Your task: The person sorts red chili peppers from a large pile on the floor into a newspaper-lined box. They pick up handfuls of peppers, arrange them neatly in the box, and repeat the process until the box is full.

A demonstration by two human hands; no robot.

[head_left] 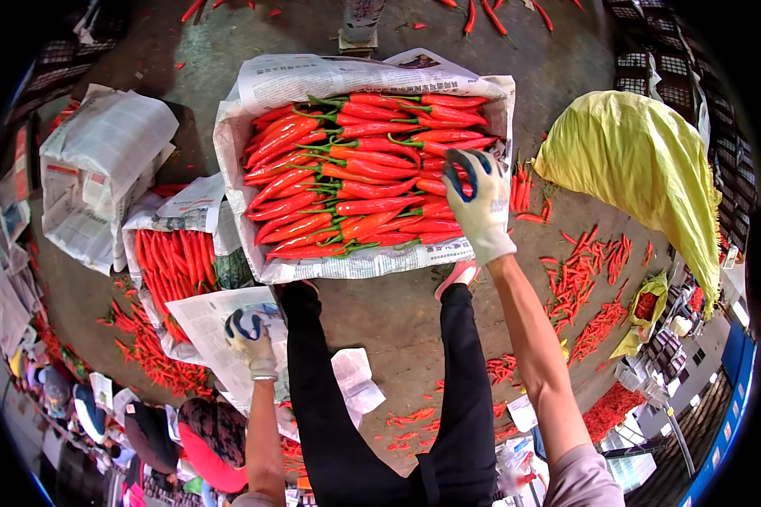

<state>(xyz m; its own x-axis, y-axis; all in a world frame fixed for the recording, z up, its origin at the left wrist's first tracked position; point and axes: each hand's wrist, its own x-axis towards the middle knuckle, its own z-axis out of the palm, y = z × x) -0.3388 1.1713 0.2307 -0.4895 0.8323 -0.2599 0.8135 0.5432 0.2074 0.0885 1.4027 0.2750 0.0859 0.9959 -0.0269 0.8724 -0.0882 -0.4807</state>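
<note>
In front of me stands a box lined with newspaper [279, 269], filled with rows of long red chili peppers [355, 168] whose green stems meet around the middle. My right hand [482, 206], in a white knit glove with dark blue coating, rests over the peppers at the box's right end. Its fingers are curled and apart; no pepper shows clearly in its grasp. My left hand [252, 342], gloved alike, is over a loose newspaper sheet [209, 317] left of my leg, fingers spread. The sheet partly covers a smaller paper-lined box of red chilies [174, 260].
A newspaper-wrapped box [101, 171] stands at the left. To the right lies a yellow woven sack [634, 152]. Loose chili piles [574, 272] cover parts of the concrete floor. A post base [358, 41] stands beyond the box. Several people [209, 437] are at the lower left.
</note>
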